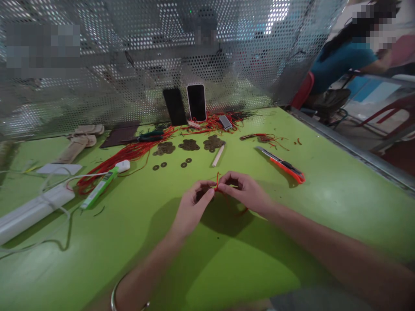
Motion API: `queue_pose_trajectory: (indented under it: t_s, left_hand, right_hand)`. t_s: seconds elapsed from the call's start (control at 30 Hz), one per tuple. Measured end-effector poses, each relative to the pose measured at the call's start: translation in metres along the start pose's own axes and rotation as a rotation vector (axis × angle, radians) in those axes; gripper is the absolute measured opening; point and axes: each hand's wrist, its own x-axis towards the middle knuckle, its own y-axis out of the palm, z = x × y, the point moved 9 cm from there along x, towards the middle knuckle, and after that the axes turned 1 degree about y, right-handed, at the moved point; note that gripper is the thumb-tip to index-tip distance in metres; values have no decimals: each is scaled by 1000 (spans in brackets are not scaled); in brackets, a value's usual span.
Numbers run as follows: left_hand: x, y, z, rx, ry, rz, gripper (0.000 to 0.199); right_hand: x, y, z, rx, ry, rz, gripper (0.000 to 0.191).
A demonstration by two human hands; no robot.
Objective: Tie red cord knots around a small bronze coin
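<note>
Over the middle of the green table, my left hand (196,203) and my right hand (244,190) pinch a thin red cord (218,179) between them, fingertips almost touching. One short end of the cord sticks up between the hands, and another part hangs down below my right hand. Whether anything else sits inside the curled left fingers is hidden. Just beyond the hands lies a small pale stick (218,155). Piles of round coins with holes (189,145) rest farther back, with a few loose coins (183,165) in front of them.
An orange utility knife (285,166) lies to the right. Leftward are a bundle of red cords (118,162), a green-white tube (100,188), a white power strip (39,209) and dark-handled pliers (149,136). Two phones (196,103) lean against the perforated metal screen (145,60). A person (343,65) sits at right.
</note>
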Motion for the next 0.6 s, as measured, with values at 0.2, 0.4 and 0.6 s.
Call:
queue_pose_trajectory:
  t_s: [0.2, 0.4, 0.6]
  left_hand:
    - [3, -3, 0, -13, 36, -21, 12]
    - [1, -5, -4, 26, 53, -28, 14]
    - [0, -6, -8, 35, 73, -57, 16]
  right_hand:
    - [2, 1, -7, 169, 41, 6, 23]
    - [1, 6, -10, 267, 101, 51, 20]
    - [1, 3, -9, 225, 67, 17, 21]
